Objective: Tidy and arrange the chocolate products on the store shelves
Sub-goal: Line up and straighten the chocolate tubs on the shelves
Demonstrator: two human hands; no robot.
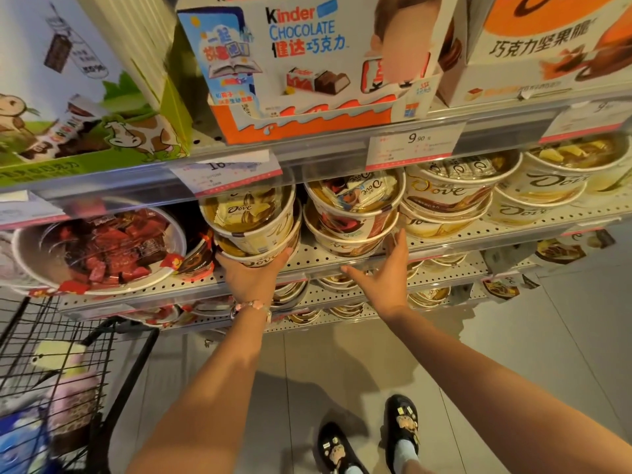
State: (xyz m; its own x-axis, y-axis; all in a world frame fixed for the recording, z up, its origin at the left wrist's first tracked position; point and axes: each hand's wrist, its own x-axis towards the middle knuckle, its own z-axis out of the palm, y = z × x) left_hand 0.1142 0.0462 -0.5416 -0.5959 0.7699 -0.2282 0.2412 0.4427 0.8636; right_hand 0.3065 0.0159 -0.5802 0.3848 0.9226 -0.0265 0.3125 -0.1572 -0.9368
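Left hand (253, 273) cups bottom Dove tub (256, 256) of two-high stack at shelf front edge (307, 268); right hand (383, 278) spread, fingertips touching neighbouring stack (352, 213). Tubs rigid, probably light, top-heavy stacked; support from base.

A: What can't you make out?

B: The white price tag with a pink edge (227, 172) is blurred; only "16" reads. The left hand (251, 273) covers the base of the lower cream Dove chocolate tub (254, 253).

A: And at the edges?

B: The black wire shopping cart (54, 364) is cut off on the left, and the orange-and-white chocolate nut box (547, 42) runs off the top right.
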